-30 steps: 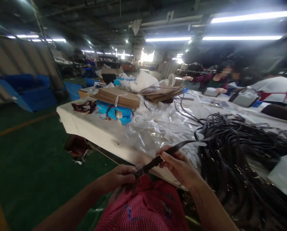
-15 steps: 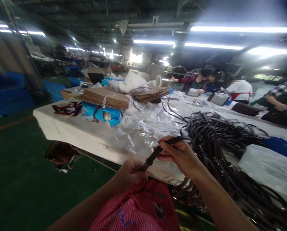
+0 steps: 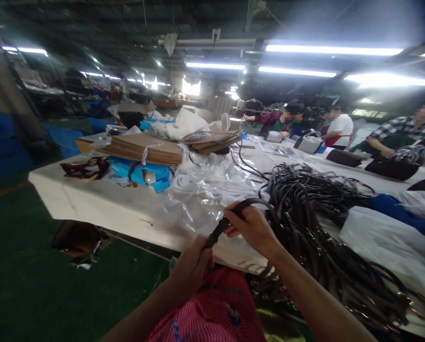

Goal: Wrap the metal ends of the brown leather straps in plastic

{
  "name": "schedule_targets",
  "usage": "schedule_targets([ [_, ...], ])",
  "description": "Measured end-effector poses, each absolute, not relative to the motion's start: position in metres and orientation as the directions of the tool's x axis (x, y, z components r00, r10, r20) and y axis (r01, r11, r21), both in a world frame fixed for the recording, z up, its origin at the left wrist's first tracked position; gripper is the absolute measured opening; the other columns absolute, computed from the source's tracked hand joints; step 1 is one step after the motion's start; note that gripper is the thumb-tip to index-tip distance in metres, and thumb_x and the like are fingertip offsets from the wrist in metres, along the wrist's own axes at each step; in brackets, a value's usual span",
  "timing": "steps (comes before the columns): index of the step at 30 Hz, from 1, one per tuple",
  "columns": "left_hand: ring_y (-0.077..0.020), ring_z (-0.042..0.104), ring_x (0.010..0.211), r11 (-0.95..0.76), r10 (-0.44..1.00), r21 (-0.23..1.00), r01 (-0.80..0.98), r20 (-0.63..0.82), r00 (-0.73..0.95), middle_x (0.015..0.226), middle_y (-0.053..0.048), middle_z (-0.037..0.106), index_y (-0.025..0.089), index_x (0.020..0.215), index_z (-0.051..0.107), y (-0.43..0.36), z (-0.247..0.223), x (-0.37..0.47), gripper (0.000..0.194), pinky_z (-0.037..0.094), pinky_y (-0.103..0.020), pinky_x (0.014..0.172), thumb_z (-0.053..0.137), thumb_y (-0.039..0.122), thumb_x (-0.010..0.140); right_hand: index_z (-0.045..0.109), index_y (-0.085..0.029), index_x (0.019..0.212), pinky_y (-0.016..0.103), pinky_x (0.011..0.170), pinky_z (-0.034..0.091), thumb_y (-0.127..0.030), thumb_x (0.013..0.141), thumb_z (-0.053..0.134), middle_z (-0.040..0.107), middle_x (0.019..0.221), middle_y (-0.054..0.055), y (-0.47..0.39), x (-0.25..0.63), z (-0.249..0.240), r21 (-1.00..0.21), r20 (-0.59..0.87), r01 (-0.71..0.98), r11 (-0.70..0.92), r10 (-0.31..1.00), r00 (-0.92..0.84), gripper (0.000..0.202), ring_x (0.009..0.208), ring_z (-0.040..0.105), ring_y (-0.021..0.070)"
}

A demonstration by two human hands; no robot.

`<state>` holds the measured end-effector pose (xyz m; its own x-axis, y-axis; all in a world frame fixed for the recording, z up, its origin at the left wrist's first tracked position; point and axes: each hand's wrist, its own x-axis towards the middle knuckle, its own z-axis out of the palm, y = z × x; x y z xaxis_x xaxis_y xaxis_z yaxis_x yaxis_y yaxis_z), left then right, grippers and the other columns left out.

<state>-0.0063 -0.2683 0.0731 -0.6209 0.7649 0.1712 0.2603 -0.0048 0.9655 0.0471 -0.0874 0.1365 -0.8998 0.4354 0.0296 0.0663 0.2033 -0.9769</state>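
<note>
A dark brown leather strap runs between my two hands, just above the near edge of the table. My left hand is closed on its lower end, which the fingers hide. Higher up, my right hand pinches the strap between thumb and fingers. From there the strap curves over to the right, toward a big heap of similar dark straps with gold-coloured metal hooks. Part of this heap hangs over the table's front edge.
On the white-covered table lie clear plastic bags, stacked brown cardboard sheets and a blue package. White plastic sheeting lies right of the straps. Co-workers stand across the table. A brown bag is below the left edge.
The view has turned slightly right, so the table and its contents sit further left. Both hands keep hold of the strap; my right hand's fingers have closed in more around it.
</note>
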Motion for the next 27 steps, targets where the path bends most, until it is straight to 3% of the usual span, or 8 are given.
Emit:
schedule_targets([
  [3,-0.0095,0.043,0.047,-0.093,0.840,0.991,-0.099,0.025,-0.542,0.059,0.001,0.058,0.017,0.077,0.055,-0.263,0.069,-0.010,0.037,0.031,-0.022,0.047,0.057,0.053,0.085,0.060,-0.018,0.085,0.024,0.052,0.059,-0.046,0.080,0.066,0.068,0.067,0.001,-0.088,0.048,0.130,-0.981,0.093,-0.036,0.193,0.298,-0.950,0.029,0.056,0.069,0.0159],
  [5,-0.0094,0.045,0.042,-0.137,0.884,0.938,-0.318,-0.030,-0.467,0.055,-0.001,0.060,0.015,0.076,0.056,-0.260,0.067,-0.011,0.046,0.031,-0.021,0.043,0.064,0.061,0.077,0.063,-0.018,0.087,0.024,0.055,0.058,-0.040,0.085,0.063,0.068,0.070,0.001,-0.089,0.054,0.130,-0.934,0.232,-0.149,0.323,0.236,-0.944,0.022,0.059,0.067,0.0146],
  [8,-0.0107,0.051,0.042,-0.152,0.897,0.875,-0.459,-0.072,-0.435,0.053,-0.004,0.063,0.011,0.077,0.063,-0.257,0.066,-0.012,0.053,0.035,-0.020,0.042,0.069,0.063,0.072,0.068,-0.020,0.090,0.026,0.066,0.055,-0.029,0.092,0.058,0.070,0.078,0.002,-0.090,0.064,0.134,-0.738,0.471,-0.333,0.587,0.094,-0.877,0.014,0.070,0.067,0.0150],
  [10,-0.0118,0.054,0.043,-0.141,0.890,0.865,-0.482,-0.102,-0.444,0.055,-0.006,0.065,0.009,0.082,0.066,-0.255,0.068,-0.012,0.055,0.038,-0.020,0.042,0.072,0.063,0.071,0.069,-0.022,0.092,0.028,0.073,0.054,-0.025,0.094,0.055,0.072,0.083,0.003,-0.091,0.068,0.136,-0.605,0.555,-0.403,0.686,0.000,-0.832,0.015,0.078,0.067,0.0162],
  [12,-0.0121,0.055,0.042,-0.143,0.881,0.878,-0.456,-0.096,-0.462,0.057,-0.006,0.066,0.008,0.088,0.066,-0.253,0.071,-0.011,0.057,0.040,-0.020,0.041,0.072,0.062,0.071,0.068,-0.023,0.093,0.028,0.070,0.053,-0.026,0.094,0.054,0.071,0.083,0.003,-0.094,0.070,0.136,-0.593,0.548,-0.375,0.713,0.016,-0.837,0.015,0.075,0.067,0.0166],
  [17,-0.0132,0.064,0.051,-0.301,0.832,0.858,-0.417,0.022,-0.555,0.077,-0.005,0.072,0.016,0.101,0.060,-0.250,0.069,-0.010,0.053,0.046,-0.020,0.048,0.080,0.053,0.069,0.064,-0.022,0.087,0.026,0.052,0.054,-0.039,0.089,0.058,0.066,0.067,0.000,-0.097,0.069,0.129,-0.895,0.264,-0.101,0.435,0.332,-0.905,0.018,0.056,0.065,0.0167],
  [21,-0.0148,0.068,0.060,-0.338,0.788,0.828,-0.447,-0.011,-0.615,0.074,-0.001,0.069,0.017,0.085,0.058,-0.251,0.063,-0.011,0.038,0.052,-0.025,0.060,0.084,0.040,0.069,0.066,-0.022,0.085,0.025,0.058,0.050,-0.035,0.089,0.060,0.065,0.069,0.000,-0.094,0.073,0.130,-0.811,0.358,-0.167,0.560,0.250,-0.899,0.015,0.060,0.060,0.0152],
  [27,-0.0122,0.061,0.064,-0.334,0.741,0.895,-0.296,0.055,-0.669,0.081,0.000,0.061,0.015,0.067,0.056,-0.251,0.076,-0.011,0.035,0.048,-0.024,0.061,0.084,0.036,0.064,0.067,-0.021,0.085,0.024,0.056,0.043,-0.029,0.091,0.058,0.060,0.066,-0.002,-0.095,0.076,0.138,-0.733,0.411,-0.212,0.646,0.172,-0.895,0.013,0.059,0.055,0.0133],
])
